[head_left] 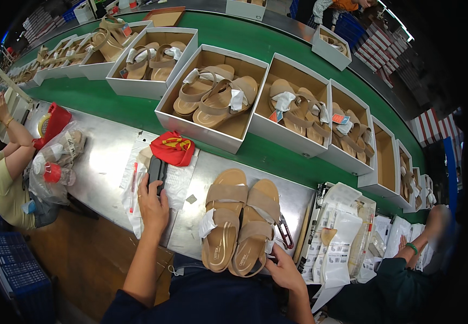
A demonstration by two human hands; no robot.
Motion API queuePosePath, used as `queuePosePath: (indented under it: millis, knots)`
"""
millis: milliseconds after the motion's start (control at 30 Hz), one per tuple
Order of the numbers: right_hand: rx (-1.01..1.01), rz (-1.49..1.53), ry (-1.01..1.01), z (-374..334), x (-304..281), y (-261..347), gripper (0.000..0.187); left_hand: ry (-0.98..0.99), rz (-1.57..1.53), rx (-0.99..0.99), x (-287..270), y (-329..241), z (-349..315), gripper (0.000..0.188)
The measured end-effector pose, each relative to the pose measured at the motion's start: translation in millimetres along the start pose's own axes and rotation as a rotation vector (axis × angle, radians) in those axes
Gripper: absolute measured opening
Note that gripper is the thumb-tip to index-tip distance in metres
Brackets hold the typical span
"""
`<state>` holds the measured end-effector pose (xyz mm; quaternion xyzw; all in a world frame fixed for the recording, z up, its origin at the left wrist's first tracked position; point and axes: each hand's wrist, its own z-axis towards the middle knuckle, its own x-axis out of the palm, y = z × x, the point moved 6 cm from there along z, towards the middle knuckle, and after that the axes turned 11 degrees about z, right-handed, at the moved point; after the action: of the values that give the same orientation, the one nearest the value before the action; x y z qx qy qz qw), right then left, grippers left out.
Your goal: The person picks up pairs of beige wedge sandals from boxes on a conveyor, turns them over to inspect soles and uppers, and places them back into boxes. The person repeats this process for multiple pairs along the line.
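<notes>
A pair of tan sandals (221,220) with wide straps and white paper tucked in them sits side by side in front of me, over the near edge of the metal table. My right hand (287,271) grips the right sandal at its heel, thumb on top and the other fingers partly hidden. To the left, my left hand (154,208) closes around the near end of a black elongated object (158,171), whose kind I cannot make out. That object rests on white paper next to a red and yellow cloth pouch (173,149) and a red pen (134,186).
Open shoeboxes (211,97) of sandals line a green conveyor belt (228,38) beyond the metal table (101,148). A tray of label sheets (339,237) lies at right. Co-workers sit at left (9,183) and right (401,281); a dark red tool (285,231) lies beside the sandals.
</notes>
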<state>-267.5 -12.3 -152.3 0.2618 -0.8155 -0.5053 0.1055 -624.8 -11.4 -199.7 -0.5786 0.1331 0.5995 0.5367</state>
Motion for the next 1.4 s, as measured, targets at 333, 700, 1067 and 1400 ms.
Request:
queuePosePath:
  millis: [333, 700, 1067, 1400]
  knots:
    - [-0.019, 0.125, -0.011, 0.4, 5.3, -10.4, 0.049, 0.021, -0.15, 0.15, 6.5, -33.6, 0.7, 0.021]
    - [-0.03, 0.189, -0.023, -2.7, 14.4, -8.1, 0.05, 0.078, -0.088, 0.254, 29.8, -35.7, 29.6, 0.022]
    - [-0.134, 0.368, -0.073, -3.0, 53.4, -25.5, 0.057, 0.168, -0.043, 0.258, 19.6, -37.4, 46.4, 0.011]
    - [-0.176, 0.306, -0.474, 25.4, 51.4, -40.6, 0.041, 0.107, -0.149, 0.133, 17.9, -40.3, 39.2, 0.011]
